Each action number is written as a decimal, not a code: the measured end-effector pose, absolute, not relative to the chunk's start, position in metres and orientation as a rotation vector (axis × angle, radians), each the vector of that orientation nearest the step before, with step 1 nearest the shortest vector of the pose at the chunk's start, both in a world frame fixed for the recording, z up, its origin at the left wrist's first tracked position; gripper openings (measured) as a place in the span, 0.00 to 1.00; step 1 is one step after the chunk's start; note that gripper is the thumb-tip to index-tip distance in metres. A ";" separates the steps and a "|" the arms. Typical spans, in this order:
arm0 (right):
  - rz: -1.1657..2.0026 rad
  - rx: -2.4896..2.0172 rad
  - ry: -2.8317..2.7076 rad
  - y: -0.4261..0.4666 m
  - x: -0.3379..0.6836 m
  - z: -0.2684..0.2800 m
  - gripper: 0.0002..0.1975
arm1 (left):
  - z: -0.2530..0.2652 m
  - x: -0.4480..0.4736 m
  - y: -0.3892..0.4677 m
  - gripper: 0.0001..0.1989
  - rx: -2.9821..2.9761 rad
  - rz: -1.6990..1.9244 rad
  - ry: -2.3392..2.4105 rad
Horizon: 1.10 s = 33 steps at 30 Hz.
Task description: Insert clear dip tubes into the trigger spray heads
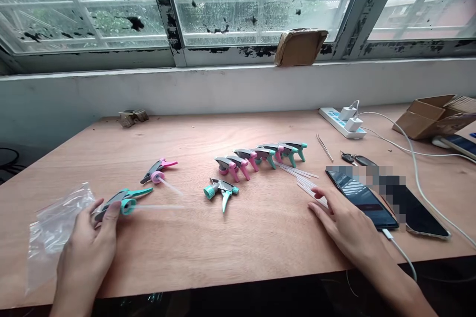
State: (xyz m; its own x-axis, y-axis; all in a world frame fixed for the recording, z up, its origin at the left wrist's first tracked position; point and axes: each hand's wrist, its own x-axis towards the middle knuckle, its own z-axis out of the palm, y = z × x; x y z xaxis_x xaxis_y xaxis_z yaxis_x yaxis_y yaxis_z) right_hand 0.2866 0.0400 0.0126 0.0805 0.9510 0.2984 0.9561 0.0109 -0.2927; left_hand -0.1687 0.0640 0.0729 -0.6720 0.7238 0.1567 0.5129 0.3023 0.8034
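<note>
At the left, my left hand [89,240] is closed around a teal and grey trigger sprayer head [128,201], whose clear dip tube points right. Just beyond it, a pink and grey sprayer head [157,173] with a tube lies on the table. My right hand [344,220] is at the loose clear plastic tubes [305,181], thumb and index finger apart on either side of their near ends. Between my hands lies a teal sprayer head [223,191] without a tube. Behind it, several pink and teal sprayer heads [256,154] stand in a slanting row.
A clear plastic bag [48,237] lies beside my left hand. To the right are a phone [360,198] on a cable, another phone [424,213], keys [347,157], tweezers [325,147] and a power strip [342,124]. A cardboard box [427,114] stands at the back right.
</note>
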 end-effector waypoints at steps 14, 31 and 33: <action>-0.054 -1.976 -2.044 0.050 0.289 0.017 0.09 | 0.039 -0.144 0.053 0.13 2.246 1.744 2.441; 1.183 -1.059 -1.015 0.046 0.260 0.037 0.23 | 0.037 -0.018 0.091 0.17 2.527 0.653 1.745; 1.281 -0.958 -0.872 0.049 0.257 0.032 0.27 | 0.039 -0.017 0.085 0.14 2.497 0.665 1.759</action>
State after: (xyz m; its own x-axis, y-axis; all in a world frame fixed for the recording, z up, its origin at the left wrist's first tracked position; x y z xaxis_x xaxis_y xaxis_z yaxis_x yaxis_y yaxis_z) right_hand 0.2573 0.0491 0.0318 0.0972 0.9953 0.0022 -0.3669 0.0379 -0.9295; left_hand -0.0166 0.0849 0.0392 0.2763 0.9023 0.3310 0.8955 -0.3668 0.2523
